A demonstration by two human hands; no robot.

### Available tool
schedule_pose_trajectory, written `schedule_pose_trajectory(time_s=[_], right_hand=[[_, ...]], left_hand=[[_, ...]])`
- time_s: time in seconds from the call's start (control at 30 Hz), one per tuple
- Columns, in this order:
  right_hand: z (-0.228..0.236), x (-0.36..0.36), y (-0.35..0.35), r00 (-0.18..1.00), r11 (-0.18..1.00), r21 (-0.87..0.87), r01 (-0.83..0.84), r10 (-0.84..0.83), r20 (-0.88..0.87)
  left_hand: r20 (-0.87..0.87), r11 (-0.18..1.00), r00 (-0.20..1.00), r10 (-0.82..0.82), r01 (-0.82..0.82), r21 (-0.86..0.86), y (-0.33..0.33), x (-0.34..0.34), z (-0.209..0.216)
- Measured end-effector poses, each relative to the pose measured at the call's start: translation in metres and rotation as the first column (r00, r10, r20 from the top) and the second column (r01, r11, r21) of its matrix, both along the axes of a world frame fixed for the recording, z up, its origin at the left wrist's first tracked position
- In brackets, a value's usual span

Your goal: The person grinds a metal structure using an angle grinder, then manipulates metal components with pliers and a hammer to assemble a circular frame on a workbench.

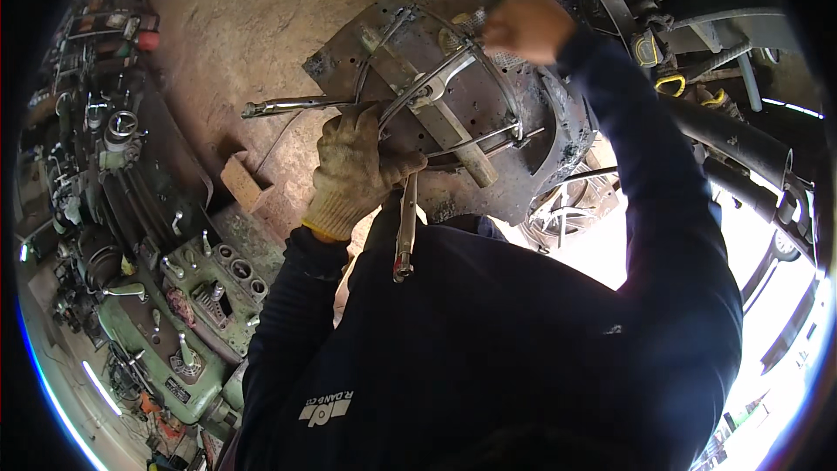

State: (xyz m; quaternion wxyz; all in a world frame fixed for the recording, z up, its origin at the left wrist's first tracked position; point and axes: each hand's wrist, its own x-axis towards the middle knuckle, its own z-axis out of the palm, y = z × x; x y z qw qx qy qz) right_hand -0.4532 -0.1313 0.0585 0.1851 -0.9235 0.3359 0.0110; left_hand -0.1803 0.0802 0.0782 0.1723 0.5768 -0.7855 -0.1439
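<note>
My left hand (349,170), in a dirty work glove, is closed round a bent metal rod frame (427,85). Two shiny tube-like ends stick out beside that hand, one (288,106) to the left and another (406,231) toward my body. The frame rests over a dark steel plate (344,48) with small holes. Under its rods lies a flat metal bar (462,141), with a pale bracket (446,78) across it. My bare right hand (527,28) is closed and slightly blurred at the plate's far right; its grip is hidden. Grey mesh-like material (506,59) shows beside it.
A green machine (170,340) with levers and dials fills the left side. A small open cardboard box (247,183) sits left of the plate on the brown floor (235,26). Pipes (737,144) and a yellow tape measure (646,49) lie at the right.
</note>
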Motion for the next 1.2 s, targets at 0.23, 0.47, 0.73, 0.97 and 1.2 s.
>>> schedule_pose_trajectory(time_s=[0.23, 0.47, 0.73, 0.97, 1.2], right_hand=[[-0.012, -0.050, 0.070, 0.945, 0.970, 0.008, 0.244, -0.239, 0.222], [0.004, -0.033, 0.010, 0.986, 0.949, -0.315, -0.026, 0.077, 0.151], [-0.009, 0.020, -0.058, 0.975, 0.960, -0.170, -0.220, 0.222, -0.010], [-0.023, 0.051, -0.065, 0.969, 0.966, -0.083, -0.247, 0.246, -0.016], [-0.023, -0.026, 0.083, 0.949, 0.910, -0.285, 0.300, -0.253, 0.189]], left_hand=[[0.012, 0.998, 0.999, 0.036, -0.037, 0.060, 0.000, -0.005, 0.005], [-0.005, 0.999, 0.999, 0.033, -0.033, 0.002, 0.003, -0.005, -0.001], [-0.017, 0.999, 0.999, 0.036, -0.036, 0.037, 0.001, -0.007, -0.001], [-0.039, 0.999, 0.999, 0.001, 0.000, 0.042, -0.003, -0.005, -0.002], [-0.048, 0.997, 0.998, 0.047, -0.044, 0.064, 0.001, -0.005, -0.002]])
